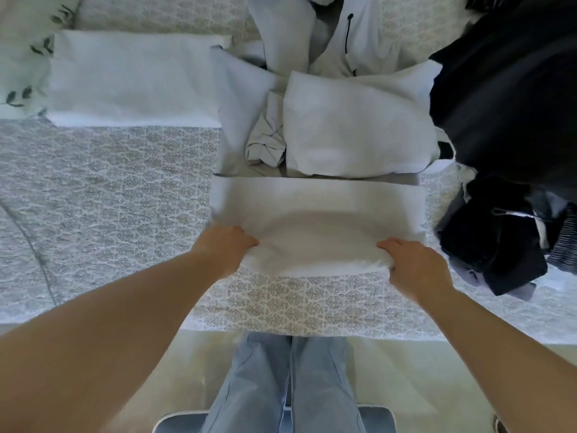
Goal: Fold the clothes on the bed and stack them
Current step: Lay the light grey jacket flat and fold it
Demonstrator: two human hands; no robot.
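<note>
A white cloth (pixel 318 210) lies in a flat band across the patterned bed (pixel 125 198) straight in front of me. My left hand (pixel 224 245) grips its near left edge and my right hand (pixel 415 264) grips its near right edge, the near part bunched and lifted slightly between them. A folded white piece (pixel 131 79) lies flat at the back left. Behind the band sits a loosely folded white garment (pixel 356 129), with a crumpled pale item (pixel 265 142) at its left.
A pile of dark navy clothes (pixel 505 104) fills the right side, with a smaller dark heap (pixel 496 239) nearer me. A white hooded top with a black cord (pixel 346 35) lies at the back. The bed's near edge (pixel 312 334) runs just above my jeans.
</note>
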